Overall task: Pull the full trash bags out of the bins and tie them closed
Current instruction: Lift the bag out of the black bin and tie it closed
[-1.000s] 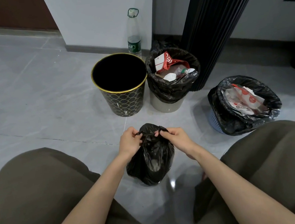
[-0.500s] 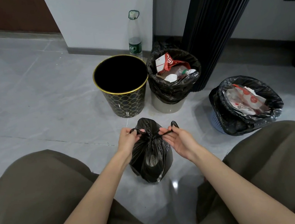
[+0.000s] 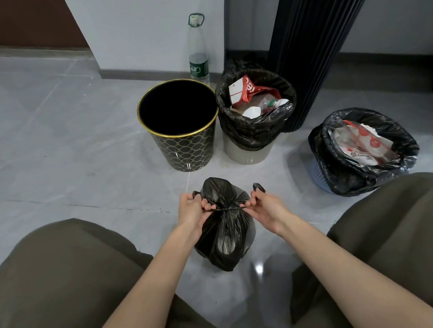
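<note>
Cinching one black bag (image 3: 226, 233), left hand (image 3: 192, 212) and right hand (image 3: 265, 208) pinch its ends; two lined bins (image 3: 256, 110) (image 3: 362, 150) remain full.

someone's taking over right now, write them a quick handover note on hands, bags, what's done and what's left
Left hand: pinching one twisted end of the black bag on the floor, grip closed.
Right hand: pinching the other end; both pull outward, with a knot cinched between them.
Done: black and gold bin has no bag in it; a bag sits out on the floor, first knot drawn tight.
Left: finish that knot if needed, then pull and tie the full bag in the grey bin and the full bag in the blue bin.
</note>
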`<state>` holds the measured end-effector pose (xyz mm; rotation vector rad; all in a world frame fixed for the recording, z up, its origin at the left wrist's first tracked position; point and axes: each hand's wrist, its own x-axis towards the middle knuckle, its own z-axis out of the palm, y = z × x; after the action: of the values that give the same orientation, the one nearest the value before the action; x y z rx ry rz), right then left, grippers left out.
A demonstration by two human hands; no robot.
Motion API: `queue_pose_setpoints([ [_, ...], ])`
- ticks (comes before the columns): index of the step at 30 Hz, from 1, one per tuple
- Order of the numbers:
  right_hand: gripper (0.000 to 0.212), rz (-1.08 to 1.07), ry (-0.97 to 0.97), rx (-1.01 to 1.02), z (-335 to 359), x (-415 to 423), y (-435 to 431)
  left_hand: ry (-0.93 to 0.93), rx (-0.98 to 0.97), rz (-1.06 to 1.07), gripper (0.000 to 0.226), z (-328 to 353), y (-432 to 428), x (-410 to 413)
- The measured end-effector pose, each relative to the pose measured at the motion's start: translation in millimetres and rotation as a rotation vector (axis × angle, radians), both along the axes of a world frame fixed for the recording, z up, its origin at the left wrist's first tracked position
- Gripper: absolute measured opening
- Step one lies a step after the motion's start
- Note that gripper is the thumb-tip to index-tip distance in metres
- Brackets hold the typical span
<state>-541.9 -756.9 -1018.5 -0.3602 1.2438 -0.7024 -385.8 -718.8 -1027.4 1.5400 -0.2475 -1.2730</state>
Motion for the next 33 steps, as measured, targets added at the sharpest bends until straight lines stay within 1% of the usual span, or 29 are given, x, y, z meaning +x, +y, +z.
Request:
queue_pose_setpoints([
  [2, 0.031, 0.136, 0.107, -0.168, 16, 3, -1, -0.112, -0.062, -0.109, 0.023, 6, -3, -2],
  [3, 0.03, 0.204, 0.173, -0.233, 24, 3, -2, -0.201, -0.071, -0.184, 0.021, 8, -5, -2],
  [5, 0.027, 0.322, 0.344, -0.348, 34, 2, -3, -0.374, -0.046, -0.332, 0.013, 6, -7, -2],
  [6, 0.028, 0.357, 0.392, -0.387, 36, 2, -4, -0.424, -0.028, -0.392, 0.01, 4, -7, -2],
  [8, 0.03, 0.386, 0.391, -0.419, 37, 2, -5, -0.532, -0.034, -0.521, 0.015, -2, -5, -3],
  [10, 0.029, 0.414, 0.41, -0.445, 39, 3, -6, -0.712, -0.072, -0.669, 0.022, -6, -3, -5],
  [12, 0.026, 0.435, 0.413, -0.456, 43, 3, -8, -0.864, -0.129, -0.725, 0.019, -7, -2, -5],
  [14, 0.024, 0.441, 0.372, -0.464, 46, 3, -8, -0.914, -0.171, -0.725, 0.015, -10, -2, -4],
  [18, 0.023, 0.418, 0.321, -0.447, 46, 1, -8, -0.811, -0.166, -0.711, 0.01, -11, -3, -2],
  [22, 0.022, 0.406, 0.232, -0.442, 41, -4, -11, -0.818, -0.137, -0.667, 0.01, -10, -3, -4],
  [25, 0.037, 0.342, 0.225, -0.447, 34, -8, -13, -0.754, -0.141, -0.633, 0.008, -11, -4, -5],
  [26, 0.039, 0.302, 0.255, -0.444, 29, -9, -13, -0.716, -0.139, -0.607, 0.007, -12, -4, -6],
  [27, 0.038, 0.255, 0.291, -0.437, 25, -10, -12, -0.669, -0.134, -0.566, 0.005, -12, -4, -7],
  [29, 0.029, 0.195, 0.35, -0.402, 15, -10, -9, -0.552, -0.126, -0.473, 0.003, -10, -4, -9],
  [31, 0.025, 0.227, 0.364, -0.374, 9, -8, -5, -0.435, -0.117, -0.397, 0.003, -7, -5, -11],
  [33, 0.021, 0.315, 0.357, -0.38, 6, -4, 0, -0.325, -0.084, -0.338, 0.004, -3, -6, -10],
])
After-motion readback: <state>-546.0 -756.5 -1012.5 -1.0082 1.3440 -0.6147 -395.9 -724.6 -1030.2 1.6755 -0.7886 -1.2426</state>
